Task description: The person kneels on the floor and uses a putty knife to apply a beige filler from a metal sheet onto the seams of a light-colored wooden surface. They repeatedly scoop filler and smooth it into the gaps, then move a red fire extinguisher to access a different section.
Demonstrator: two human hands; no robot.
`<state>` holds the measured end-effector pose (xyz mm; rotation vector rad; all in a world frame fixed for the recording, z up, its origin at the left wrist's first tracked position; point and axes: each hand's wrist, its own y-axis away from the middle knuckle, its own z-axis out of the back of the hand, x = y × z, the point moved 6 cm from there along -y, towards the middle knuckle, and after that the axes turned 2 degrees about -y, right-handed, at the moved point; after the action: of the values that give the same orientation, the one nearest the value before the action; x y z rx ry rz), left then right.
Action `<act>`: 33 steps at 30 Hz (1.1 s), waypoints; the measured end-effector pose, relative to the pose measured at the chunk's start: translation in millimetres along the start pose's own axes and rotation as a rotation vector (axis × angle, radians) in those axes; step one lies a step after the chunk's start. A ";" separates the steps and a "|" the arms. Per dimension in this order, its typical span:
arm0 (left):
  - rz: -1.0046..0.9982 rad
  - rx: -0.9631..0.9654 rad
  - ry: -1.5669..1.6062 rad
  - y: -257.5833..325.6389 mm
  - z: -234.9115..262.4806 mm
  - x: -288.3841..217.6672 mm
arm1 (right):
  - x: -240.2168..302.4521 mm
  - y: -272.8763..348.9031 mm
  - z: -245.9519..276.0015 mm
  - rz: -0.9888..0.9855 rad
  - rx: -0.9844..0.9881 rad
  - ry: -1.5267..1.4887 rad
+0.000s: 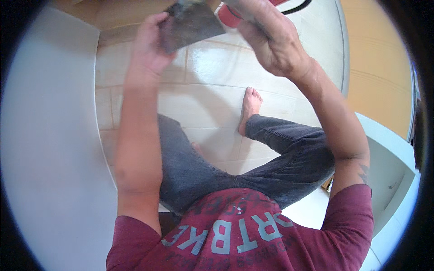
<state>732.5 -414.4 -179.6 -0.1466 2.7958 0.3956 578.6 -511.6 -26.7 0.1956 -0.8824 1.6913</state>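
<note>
Near the top edge, my left hand (pixel 153 45) is closed on a dark, flat, rectangular piece (pixel 192 26), its thumb on the near-left side. Something pale and blurred shows at the far end of this piece, and I cannot make out its kind. My right hand (pixel 271 38) reaches up on the right of the piece. Its fingers run toward the top edge, smeared and partly cut off, so what they hold, if anything, stays hidden. Behind that hand is a red object (pixel 228 17) with a curved black part, perhaps a cord; most of it is covered.
Below my hands lies a pale tiled floor (pixel 203 106), with my bare foot (pixel 251 106) on it. A smooth white panel (pixel 49 135) rises close along the left. To the right are a tan surface (pixel 375 58) and a white curved-edged piece of furniture (pixel 391 174).
</note>
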 end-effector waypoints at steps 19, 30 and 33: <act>0.005 -0.358 -1.042 -35.1 106.6 8.7 | 134.3 277.2 102.2 -1.451 -0.435 0.475; 0.450 -0.142 -2.854 -177.0 248.9 108.1 | 152.3 333.1 29.0 -1.666 -0.444 0.381; 0.337 0.232 -2.939 -180.9 239.6 148.8 | 174.5 351.2 32.6 -1.788 -0.559 0.227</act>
<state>687.5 -527.4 -491.8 0.5150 -0.1073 0.0082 198.2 -418.4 -64.6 0.2644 -0.5576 -0.2021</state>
